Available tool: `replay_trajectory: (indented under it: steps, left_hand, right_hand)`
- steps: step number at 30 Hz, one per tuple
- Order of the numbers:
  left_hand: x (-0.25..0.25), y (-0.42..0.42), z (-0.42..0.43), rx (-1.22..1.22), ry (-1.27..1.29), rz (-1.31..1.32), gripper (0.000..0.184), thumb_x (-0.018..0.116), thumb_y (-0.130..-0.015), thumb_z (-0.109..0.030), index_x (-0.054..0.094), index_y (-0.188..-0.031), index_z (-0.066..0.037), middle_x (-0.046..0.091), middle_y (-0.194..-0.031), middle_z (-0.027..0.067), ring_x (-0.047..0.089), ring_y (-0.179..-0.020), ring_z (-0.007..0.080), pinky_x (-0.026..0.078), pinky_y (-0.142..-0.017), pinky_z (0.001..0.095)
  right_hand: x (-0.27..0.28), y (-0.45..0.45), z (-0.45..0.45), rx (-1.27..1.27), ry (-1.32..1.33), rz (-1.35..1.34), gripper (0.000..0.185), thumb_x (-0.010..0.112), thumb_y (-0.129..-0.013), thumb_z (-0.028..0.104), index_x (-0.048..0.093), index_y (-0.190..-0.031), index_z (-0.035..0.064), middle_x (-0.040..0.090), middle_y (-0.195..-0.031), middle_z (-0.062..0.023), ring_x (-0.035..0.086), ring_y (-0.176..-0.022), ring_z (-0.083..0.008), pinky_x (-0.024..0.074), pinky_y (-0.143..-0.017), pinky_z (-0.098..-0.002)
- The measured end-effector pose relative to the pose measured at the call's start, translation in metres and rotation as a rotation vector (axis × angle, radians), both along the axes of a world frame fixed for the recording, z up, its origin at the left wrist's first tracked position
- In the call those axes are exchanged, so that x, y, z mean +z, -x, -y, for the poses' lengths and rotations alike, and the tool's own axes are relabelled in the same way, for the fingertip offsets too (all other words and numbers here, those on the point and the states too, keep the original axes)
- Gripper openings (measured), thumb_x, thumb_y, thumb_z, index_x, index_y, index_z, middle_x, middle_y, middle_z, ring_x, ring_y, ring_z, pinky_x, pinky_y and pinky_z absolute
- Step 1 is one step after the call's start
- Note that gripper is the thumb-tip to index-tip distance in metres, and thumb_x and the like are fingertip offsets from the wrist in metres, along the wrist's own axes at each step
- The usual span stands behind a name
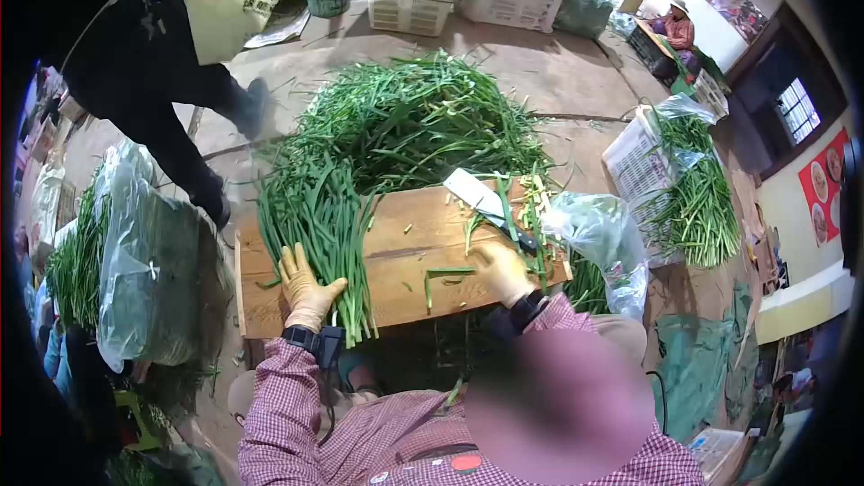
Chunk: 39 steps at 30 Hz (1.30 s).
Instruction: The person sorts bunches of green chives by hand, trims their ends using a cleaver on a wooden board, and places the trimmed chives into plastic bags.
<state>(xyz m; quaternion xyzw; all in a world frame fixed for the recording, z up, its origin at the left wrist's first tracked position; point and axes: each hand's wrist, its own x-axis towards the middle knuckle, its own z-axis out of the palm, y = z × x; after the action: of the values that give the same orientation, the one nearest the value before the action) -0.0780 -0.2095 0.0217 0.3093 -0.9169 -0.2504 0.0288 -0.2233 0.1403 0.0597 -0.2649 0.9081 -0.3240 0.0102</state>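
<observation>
My left hand (308, 290), in a pale yellow glove, lies with spread fingers against a bundle of garlic chives (326, 229) at the left of a wooden board (405, 259). The leaves run lengthwise past its thumb, stem ends over the board's near edge. My right hand (501, 273), gloved alike, is low over the board's right part, its fingers apart near loose stem bits. Just beyond it rests a knife (481, 198) with a wide pale blade and dark handle, partly covered by trimmed stalks (533, 207).
A large heap of chives (414, 121) lies behind the board. Plastic-wrapped bundles (148, 270) stand left, and a white crate (637, 162) with chives stands right. A clear plastic bag (598, 234) hangs at the board's right end. A person in dark trousers (148, 81) stands at the upper left.
</observation>
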Motion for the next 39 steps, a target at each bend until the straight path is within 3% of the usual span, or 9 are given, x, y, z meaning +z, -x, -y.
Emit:
replay_trajectory:
  steps: [5, 9, 11, 17, 21, 23, 26, 30, 39]
  left_hand:
    - [0.011, 0.007, -0.011, -0.034, 0.108, 0.004, 0.122, 0.083, -0.061, -0.042, 0.013, -0.155, -0.010, 0.010, -0.160, 0.0187, 0.012, -0.145, 0.0405, 0.015, -0.118, 0.0474]
    - [0.047, 0.016, -0.051, -0.185, 0.294, 0.042, 0.112, 0.080, -0.066, -0.040, 0.017, -0.154, -0.011, 0.012, -0.160, 0.0152, 0.011, -0.147, 0.0352, 0.013, -0.118, 0.0494]
    - [0.055, 0.019, -0.066, -0.259, 0.366, 0.090, 0.110, 0.079, -0.067, -0.044, 0.019, -0.154, -0.012, 0.011, -0.160, 0.0150, 0.010, -0.147, 0.0351, 0.010, -0.119, 0.0483]
    - [0.062, 0.030, -0.075, -0.167, 0.360, 0.148, 0.119, 0.078, -0.065, -0.055, 0.016, -0.154, -0.008, 0.008, -0.161, 0.0161, 0.008, -0.148, 0.0353, 0.008, -0.119, 0.0493]
    - [0.055, 0.025, -0.078, -0.160, 0.329, 0.162, 0.119, 0.075, -0.066, -0.061, 0.014, -0.155, -0.008, 0.006, -0.161, 0.0155, 0.006, -0.148, 0.0348, 0.007, -0.118, 0.0512]
    - [0.045, 0.021, -0.075, -0.139, 0.318, 0.094, 0.117, 0.075, -0.067, -0.059, 0.015, -0.154, -0.008, 0.006, -0.162, 0.0154, 0.005, -0.148, 0.0347, 0.007, -0.118, 0.0513]
    - [0.053, 0.020, -0.065, -0.092, 0.300, -0.021, 0.110, 0.074, -0.070, -0.053, 0.019, -0.153, -0.008, 0.010, -0.161, 0.0157, 0.010, -0.147, 0.0353, 0.011, -0.118, 0.0506]
    - [0.064, 0.014, -0.051, -0.028, 0.263, -0.106, 0.104, 0.074, -0.073, -0.046, 0.020, -0.153, -0.008, 0.011, -0.160, 0.0160, 0.012, -0.146, 0.0366, 0.015, -0.117, 0.0509]
    - [0.040, 0.005, -0.025, 0.088, 0.214, -0.144, 0.099, 0.073, -0.074, -0.044, 0.024, -0.151, -0.006, 0.013, -0.159, 0.0182, 0.018, -0.143, 0.0400, 0.019, -0.116, 0.0537]
  right_hand:
    - [-0.032, 0.069, -0.065, -0.381, -0.562, -0.108, 0.024, 0.066, -0.080, 0.022, 0.063, -0.102, 0.0113, 0.065, -0.095, -0.0132, 0.064, -0.089, -0.0329, 0.0507, -0.079, -0.0455]
    - [-0.066, 0.081, -0.064, -0.330, -0.766, -0.206, 0.037, 0.062, -0.080, 0.022, 0.057, -0.113, 0.0061, 0.066, -0.100, -0.0147, 0.066, -0.088, -0.0285, 0.0512, -0.073, -0.0432]
    - [-0.032, 0.088, -0.045, -0.370, -0.784, 0.160, 0.038, 0.062, -0.080, 0.019, 0.057, -0.115, 0.0049, 0.070, -0.097, -0.0137, 0.070, -0.091, -0.0281, 0.0538, -0.077, -0.0405]
    - [0.008, 0.058, -0.020, -0.345, -0.489, 0.299, 0.042, 0.060, -0.081, 0.027, 0.054, -0.117, 0.0055, 0.069, -0.099, -0.0206, 0.067, -0.095, -0.0371, 0.0520, -0.083, -0.0459]
    - [0.000, -0.007, -0.033, -0.377, 0.099, 0.234, 0.050, 0.062, -0.087, 0.038, 0.054, -0.124, 0.0051, 0.068, -0.098, -0.0241, 0.066, -0.093, -0.0399, 0.0507, -0.084, -0.0444]
    - [0.006, -0.048, -0.041, -0.430, 0.235, 0.302, 0.052, 0.064, -0.088, 0.034, 0.053, -0.128, 0.0024, 0.067, -0.104, -0.0232, 0.066, -0.097, -0.0361, 0.0493, -0.086, -0.0401]
    - [-0.049, -0.100, -0.069, -0.570, 0.377, 0.258, 0.040, 0.062, -0.092, 0.022, 0.054, -0.125, 0.0020, 0.059, -0.080, -0.0027, 0.051, -0.056, -0.0115, 0.0424, -0.050, -0.0263]
    - [-0.055, -0.146, -0.078, -0.847, 0.469, 0.512, 0.019, 0.055, -0.096, 0.018, 0.052, -0.110, 0.0058, 0.047, -0.070, 0.0025, 0.043, -0.052, -0.0081, 0.0395, -0.045, -0.0247]
    - [-0.092, -0.036, -0.005, -0.657, 0.798, 0.590, 0.016, 0.058, -0.097, 0.023, 0.053, -0.097, 0.0077, 0.049, -0.068, 0.0008, 0.046, -0.047, -0.0093, 0.0414, -0.044, -0.0260]
